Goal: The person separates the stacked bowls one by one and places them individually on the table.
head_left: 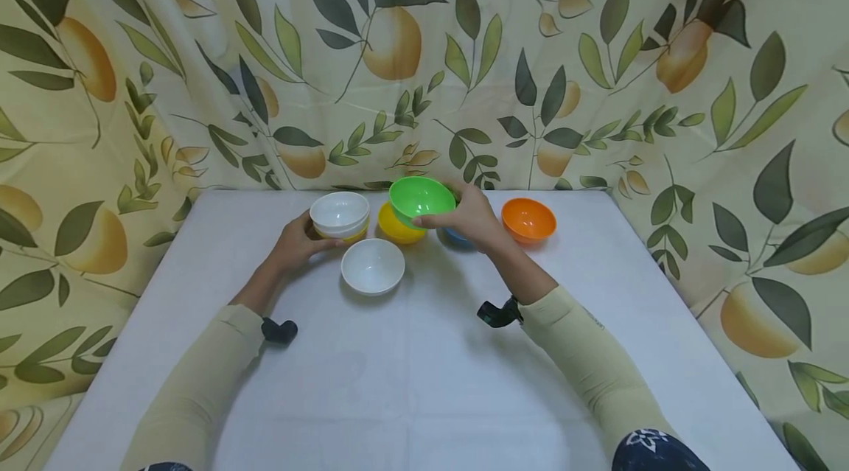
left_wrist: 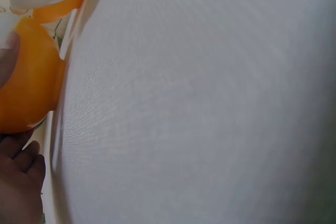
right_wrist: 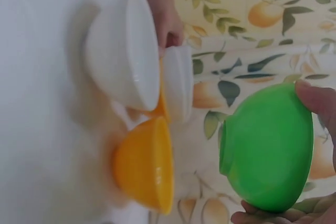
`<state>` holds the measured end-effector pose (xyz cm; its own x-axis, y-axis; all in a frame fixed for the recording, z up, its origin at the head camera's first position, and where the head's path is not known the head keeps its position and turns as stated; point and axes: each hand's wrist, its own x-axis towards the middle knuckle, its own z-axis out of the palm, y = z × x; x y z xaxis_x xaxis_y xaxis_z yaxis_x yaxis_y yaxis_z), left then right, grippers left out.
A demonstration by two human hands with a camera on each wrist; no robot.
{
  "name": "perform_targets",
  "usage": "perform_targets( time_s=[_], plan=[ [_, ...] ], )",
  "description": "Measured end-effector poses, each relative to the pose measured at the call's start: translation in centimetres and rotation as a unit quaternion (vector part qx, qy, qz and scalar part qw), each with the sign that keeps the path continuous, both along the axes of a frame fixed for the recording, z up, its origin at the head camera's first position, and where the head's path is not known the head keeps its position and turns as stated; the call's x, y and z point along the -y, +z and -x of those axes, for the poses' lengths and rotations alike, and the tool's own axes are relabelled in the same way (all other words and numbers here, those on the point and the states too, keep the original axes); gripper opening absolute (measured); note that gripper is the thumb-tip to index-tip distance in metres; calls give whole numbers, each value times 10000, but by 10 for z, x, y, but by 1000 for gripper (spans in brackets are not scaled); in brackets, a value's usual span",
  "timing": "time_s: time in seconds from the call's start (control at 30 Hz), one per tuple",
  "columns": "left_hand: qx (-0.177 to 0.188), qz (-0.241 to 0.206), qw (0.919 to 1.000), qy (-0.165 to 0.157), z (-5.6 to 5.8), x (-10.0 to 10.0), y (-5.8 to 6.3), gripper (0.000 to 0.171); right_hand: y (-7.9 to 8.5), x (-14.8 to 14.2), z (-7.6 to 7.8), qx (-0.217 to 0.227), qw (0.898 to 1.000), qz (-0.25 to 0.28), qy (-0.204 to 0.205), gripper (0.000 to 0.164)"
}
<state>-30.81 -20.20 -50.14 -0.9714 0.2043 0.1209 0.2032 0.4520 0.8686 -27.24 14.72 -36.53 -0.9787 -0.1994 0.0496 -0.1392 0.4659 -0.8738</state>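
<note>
My right hand holds a green bowl above the table, thumb on its near side and fingers at the far side. Under the green bowl, a yellow bowl stands on the cloth, partly hidden. To the left, a white bowl sits in another yellow bowl, and my left hand grips this stack at its side, thumb in front. A second white bowl stands just nearer to me. In the right wrist view the green bowl appears tilted sideways with the camera.
An orange bowl stands at the right near the back edge. Behind my right hand a blue bowl is mostly hidden. White cloth covers the table; a fruit-and-leaf patterned curtain hangs behind it.
</note>
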Motion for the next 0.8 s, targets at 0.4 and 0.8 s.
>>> perform_targets(
  time_s=[0.4,0.8],
  plan=[
    [1,11,10000,62,0,-1,0,94,-33,-20,-9,158,9992,-359,-68,98],
    [-16,71,10000,46,1,-1,-2,94,-59,-34,-25,-9,9992,-382,99,103]
  ],
)
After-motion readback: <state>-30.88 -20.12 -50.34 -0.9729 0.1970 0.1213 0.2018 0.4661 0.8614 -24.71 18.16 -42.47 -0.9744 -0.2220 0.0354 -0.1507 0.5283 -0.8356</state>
